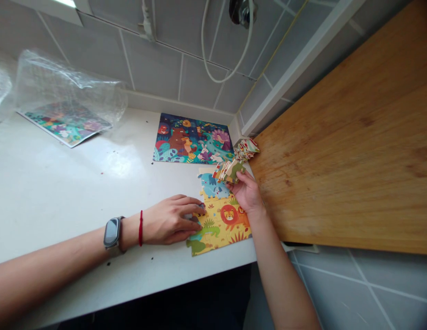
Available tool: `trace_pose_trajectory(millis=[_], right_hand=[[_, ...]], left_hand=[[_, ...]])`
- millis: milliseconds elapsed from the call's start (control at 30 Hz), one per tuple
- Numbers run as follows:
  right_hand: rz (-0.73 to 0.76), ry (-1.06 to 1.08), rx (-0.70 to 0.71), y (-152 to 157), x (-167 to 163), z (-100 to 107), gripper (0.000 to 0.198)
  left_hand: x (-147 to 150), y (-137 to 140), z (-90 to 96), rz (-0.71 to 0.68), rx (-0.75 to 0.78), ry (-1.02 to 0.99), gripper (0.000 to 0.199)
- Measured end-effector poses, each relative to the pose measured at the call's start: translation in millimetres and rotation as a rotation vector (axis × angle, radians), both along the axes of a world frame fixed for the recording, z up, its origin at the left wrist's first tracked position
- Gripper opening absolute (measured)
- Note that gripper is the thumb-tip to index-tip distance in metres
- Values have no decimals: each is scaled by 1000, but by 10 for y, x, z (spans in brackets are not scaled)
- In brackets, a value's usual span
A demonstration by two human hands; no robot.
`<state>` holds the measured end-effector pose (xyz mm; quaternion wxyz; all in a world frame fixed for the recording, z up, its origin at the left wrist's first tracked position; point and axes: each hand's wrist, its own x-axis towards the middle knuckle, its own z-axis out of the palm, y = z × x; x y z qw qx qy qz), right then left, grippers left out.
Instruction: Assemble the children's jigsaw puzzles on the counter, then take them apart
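My right hand [248,191] grips a stack of puzzle pieces [230,171], thumb on top, over the far right part of a partly joined jigsaw puzzle [213,220]. A yellow ground with a red-maned lion, a green crocodile and blue elephants shows on that puzzle, and its far edge is uneven. At its left edge rests my left hand [172,219], palm down, with fingers stretched out and apart. Its fingertips touch the puzzle beside a small dark purple patch and partly cover the pieces there.
Behind lies a dark forest picture [194,140], with a pile of more pieces [246,149] by the wooden board [344,151] on the right. A clear plastic bag [69,87] partly covers another picture [67,123] on the white table [62,183]. A white cable [203,46] hangs at the tiled wall.
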<state>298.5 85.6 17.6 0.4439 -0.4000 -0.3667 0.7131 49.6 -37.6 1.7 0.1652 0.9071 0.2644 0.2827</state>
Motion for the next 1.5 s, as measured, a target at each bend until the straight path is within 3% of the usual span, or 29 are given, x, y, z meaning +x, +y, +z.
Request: trace_pose_trajectory(millis=[167, 267, 467, 600, 733, 1133, 1333, 1500], right_hand=[[11, -4, 0, -10, -3, 7, 25], [34, -9, 4, -37, -5, 14, 24], [262, -34, 20, -161, -55, 36, 32], [410, -48, 17, -239, -114, 47, 37], [401, -54, 2, -254, -137, 42, 40], [318, -44, 18, -222, -137, 9, 38], [236, -29, 35, -182, -137, 32, 36], [98, 5, 25, -119, -104, 20, 36]], left_hand=[[13, 6, 32, -15, -60, -17, 20], [-1, 33, 64, 8, -179, -152, 22], [-63, 152, 80, 484, -604, -639, 28], [-75, 182, 68, 410, -817, -576, 44], [-81, 168, 58, 353, -828, -466, 36], [-37, 168, -10, 422, -697, -650, 52], [-78, 214, 0, 591, -623, -830, 38], [-112, 239, -20, 752, -483, -629, 23]])
